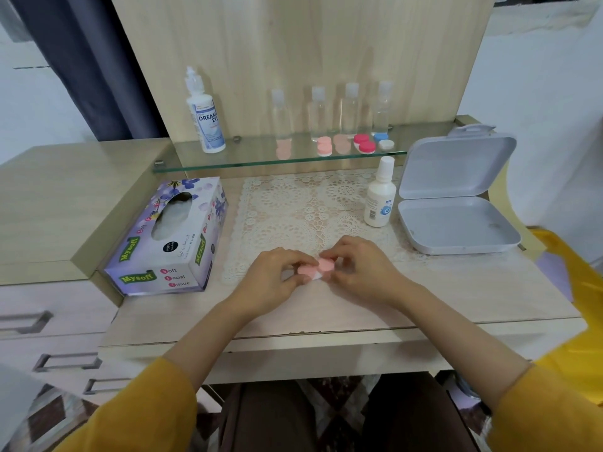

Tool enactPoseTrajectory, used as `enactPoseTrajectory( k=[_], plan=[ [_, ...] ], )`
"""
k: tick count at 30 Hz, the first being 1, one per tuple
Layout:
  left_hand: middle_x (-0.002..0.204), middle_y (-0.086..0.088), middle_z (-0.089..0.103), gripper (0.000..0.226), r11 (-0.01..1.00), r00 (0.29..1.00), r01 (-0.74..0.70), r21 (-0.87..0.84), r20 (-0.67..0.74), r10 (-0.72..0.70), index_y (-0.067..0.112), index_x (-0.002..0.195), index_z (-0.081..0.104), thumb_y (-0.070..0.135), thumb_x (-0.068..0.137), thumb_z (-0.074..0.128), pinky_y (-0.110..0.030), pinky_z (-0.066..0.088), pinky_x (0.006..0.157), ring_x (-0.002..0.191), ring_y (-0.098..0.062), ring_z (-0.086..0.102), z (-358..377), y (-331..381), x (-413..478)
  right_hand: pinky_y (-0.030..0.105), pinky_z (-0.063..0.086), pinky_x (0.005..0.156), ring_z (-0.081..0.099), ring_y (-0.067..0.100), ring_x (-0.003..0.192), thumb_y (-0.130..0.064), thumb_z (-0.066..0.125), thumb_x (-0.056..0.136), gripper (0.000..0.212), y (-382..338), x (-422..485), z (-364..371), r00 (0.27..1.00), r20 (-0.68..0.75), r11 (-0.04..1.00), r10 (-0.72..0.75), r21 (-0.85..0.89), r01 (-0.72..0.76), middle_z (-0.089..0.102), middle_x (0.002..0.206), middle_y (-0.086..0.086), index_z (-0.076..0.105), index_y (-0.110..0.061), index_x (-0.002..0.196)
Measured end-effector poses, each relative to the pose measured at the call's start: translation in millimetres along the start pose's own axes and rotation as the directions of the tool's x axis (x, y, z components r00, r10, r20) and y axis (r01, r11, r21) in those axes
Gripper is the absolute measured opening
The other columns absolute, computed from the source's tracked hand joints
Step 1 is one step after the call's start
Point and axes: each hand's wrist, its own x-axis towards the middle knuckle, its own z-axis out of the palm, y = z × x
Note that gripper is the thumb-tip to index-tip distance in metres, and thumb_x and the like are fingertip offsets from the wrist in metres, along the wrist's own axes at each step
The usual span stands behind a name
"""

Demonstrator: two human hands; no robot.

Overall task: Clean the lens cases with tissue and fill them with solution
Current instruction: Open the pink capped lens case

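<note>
A pink lens case [316, 268] with a white base lies on the lace mat near the desk's front. My left hand [277, 275] grips its left end and my right hand [355, 267] pinches its right cap. A small white solution bottle [380, 195] stands at the mat's right edge. A tissue box [169, 236] lies to the left. On the glass shelf [248, 161] sit more lens cases: a pink one [324, 146], a red one [363, 143] and a blue and white one [383, 140].
A tall solution bottle [204, 115] stands on the shelf's left end, with several clear travel bottles [318, 112] behind the cases. An open grey box [456, 203] lies at the right. Drawers [49, 321] flank the desk on the left.
</note>
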Motion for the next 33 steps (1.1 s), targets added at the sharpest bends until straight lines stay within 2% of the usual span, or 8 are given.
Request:
enactPoseTrajectory(
  k=[4,8,10,13,20,25,30,33],
  plan=[
    [0.098,0.009,0.064,0.030,0.994,0.998,0.069,-0.079,-0.003,-0.069,0.017,0.109,0.062,0.005,0.082,0.064,-0.023,0.044,0.091,0.097,-0.009,0.058,2,2,-2,0.025,0.037,0.071,0.047,0.010,0.079,-0.022,0.067,0.080,0.021,1,-2,5,1.000,-0.009,0.999,-0.003,0.032,0.004,0.055,0.090,-0.002,0.070,-0.019,0.100],
    [0.097,0.004,0.064,0.035,0.997,0.994,0.062,-0.052,-0.087,-0.066,0.011,0.115,0.061,0.002,0.081,0.064,-0.032,0.043,0.095,0.099,-0.019,0.059,8,3,-6,0.027,0.040,0.068,0.049,0.014,0.073,-0.017,0.069,0.080,0.018,3,-6,14,0.996,-0.082,0.997,-0.032,0.061,0.037,0.050,0.086,-0.002,0.071,-0.013,0.097],
    [0.102,-0.005,0.067,0.036,0.998,0.990,0.058,0.003,-0.129,-0.058,0.007,0.117,0.061,0.003,0.082,0.064,-0.027,0.040,0.093,0.097,-0.023,0.058,12,3,-7,0.027,0.039,0.067,0.049,0.016,0.071,-0.016,0.069,0.079,0.017,5,-6,17,0.993,-0.109,0.997,-0.042,0.065,0.049,0.049,0.084,-0.003,0.071,-0.011,0.095],
    [0.096,-0.011,0.065,0.031,0.997,0.989,0.032,0.068,-0.149,-0.022,0.005,0.113,0.064,0.006,0.082,0.064,-0.007,0.028,0.082,0.089,-0.019,0.051,18,4,-7,0.027,0.038,0.064,0.049,0.018,0.069,-0.016,0.069,0.080,0.015,7,-7,19,0.990,-0.129,0.996,-0.054,0.058,0.062,0.048,0.082,-0.002,0.070,-0.010,0.093],
    [0.085,0.001,0.054,0.036,0.987,0.960,0.158,-0.029,-0.229,-0.161,0.012,0.088,0.064,0.038,0.067,0.078,-0.014,0.041,0.073,0.078,-0.011,0.052,19,5,-2,0.029,0.042,0.064,0.050,0.018,0.071,-0.016,0.068,0.079,0.018,8,-7,20,0.987,-0.131,0.995,-0.092,0.033,0.097,0.052,0.084,0.000,0.070,-0.008,0.094],
    [0.114,0.009,0.056,0.053,0.968,0.983,0.090,-0.236,-0.134,-0.124,0.015,0.129,0.047,0.011,0.080,0.068,-0.001,0.034,0.088,0.100,0.003,0.054,17,6,-7,0.031,0.042,0.063,0.049,0.018,0.068,-0.016,0.067,0.080,0.015,9,-6,21,0.985,-0.149,0.995,-0.085,0.047,0.093,0.048,0.083,-0.004,0.069,-0.010,0.093],
    [0.098,0.000,0.063,0.045,0.984,0.967,0.080,-0.162,-0.227,-0.116,0.012,0.116,0.060,0.011,0.073,0.075,-0.005,0.040,0.084,0.085,-0.003,0.059,18,3,-5,0.032,0.043,0.066,0.050,0.019,0.070,-0.018,0.068,0.080,0.016,11,-5,22,0.986,-0.151,0.994,-0.071,0.071,0.082,0.048,0.084,-0.004,0.069,-0.012,0.095],
    [0.107,0.006,0.060,0.044,0.992,0.977,0.026,-0.122,-0.206,-0.051,0.014,0.119,0.059,0.013,0.077,0.072,-0.007,0.037,0.090,0.095,-0.003,0.057,18,3,-7,0.033,0.044,0.066,0.050,0.018,0.070,-0.018,0.068,0.080,0.016,10,-5,23,0.986,-0.154,0.993,-0.068,0.081,0.081,0.048,0.083,-0.004,0.070,-0.013,0.094]
  ],
)
